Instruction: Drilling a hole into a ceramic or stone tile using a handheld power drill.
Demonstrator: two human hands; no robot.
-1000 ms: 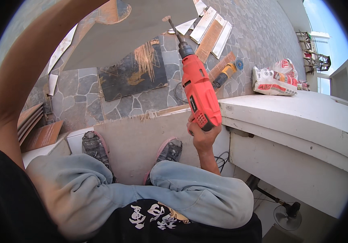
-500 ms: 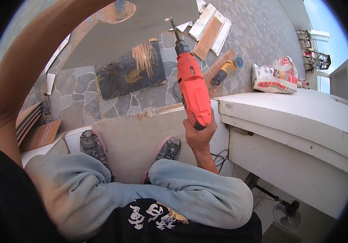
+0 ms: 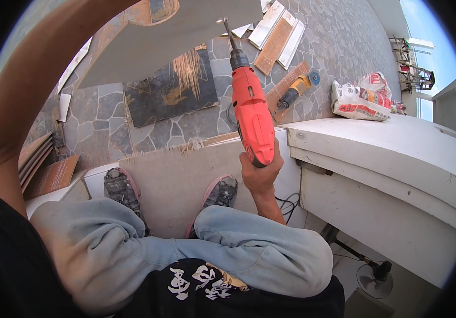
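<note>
A red power drill [image 3: 253, 114] is in my right hand [image 3: 262, 172], whose fingers wrap round its rear grip. The drill points away from me, its black chuck [image 3: 239, 59] at the far end. Its metal bit [image 3: 229, 35] reaches up to a grey panel [image 3: 159, 50], where the tip meets a small light spot near the panel's edge; whether it has gone in, I cannot tell. My left arm [image 3: 23, 79] arches up along the left side and leaves the picture at the top, so that hand is hidden from sight.
A yellow angle grinder [image 3: 295, 91] and a dark scratched board [image 3: 172, 90] lie on the stone-patterned floor. Beyond are white and brown strips [image 3: 276, 40]. A white ledge [image 3: 381, 146] with printed sacks [image 3: 360, 100] stands right. Brown tiles [image 3: 53, 176] lean left; cables [image 3: 290, 205] hang near my right wrist.
The drill and my right hand have shifted very slightly up in the picture. My grip on the drill looks the same.
</note>
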